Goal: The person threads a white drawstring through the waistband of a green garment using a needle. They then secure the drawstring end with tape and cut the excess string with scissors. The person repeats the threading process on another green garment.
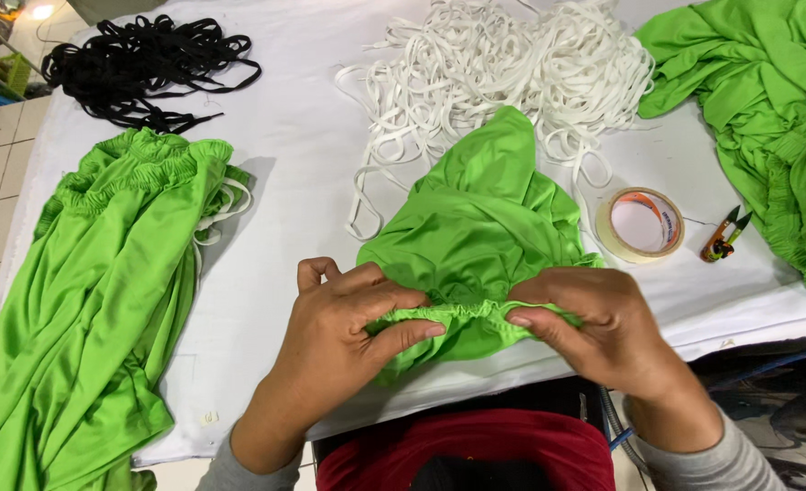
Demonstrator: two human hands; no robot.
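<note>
Green garment (476, 218) lies at lower centre of frame on the white table (294, 136), its gathered waistband (462, 315) running left-right between left hand (348, 318) and right hand (594, 327), both pinched closed on it, equally near.

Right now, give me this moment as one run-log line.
left hand: pinching gathered waistband of bright green stretch garment | right hand: pinching same waistband | nearby: clear tape roll, white elastic cords
</note>
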